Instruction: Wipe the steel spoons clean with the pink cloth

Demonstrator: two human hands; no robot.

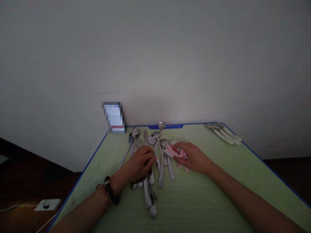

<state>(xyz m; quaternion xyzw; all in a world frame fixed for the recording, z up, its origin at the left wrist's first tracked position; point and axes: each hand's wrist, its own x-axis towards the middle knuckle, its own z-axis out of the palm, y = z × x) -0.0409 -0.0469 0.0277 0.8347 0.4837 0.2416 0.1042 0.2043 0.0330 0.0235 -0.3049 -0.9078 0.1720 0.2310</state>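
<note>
My left hand (139, 163), fingers curled and close together, is over a pile of metal cutlery; whatever lies under its fingertips is hidden. Handles of several utensils (147, 194) stick out below that hand toward me. Around it are a spoon (136, 132) at the left, a table knife (145, 137) and more spoons (152, 139). My right hand (193, 157) is closed on a crumpled pink and white cloth (179, 152), just right of the pile. Beside the cloth lies another spoon (164, 142), its handle pointing toward me.
Several forks with white handles (224, 134) lie at the far right corner of the green table (206, 200), which has a blue edge. A phone (114, 117), blurred out, leans on the wall at the back left. A white power strip (48, 205) with cables is on the floor.
</note>
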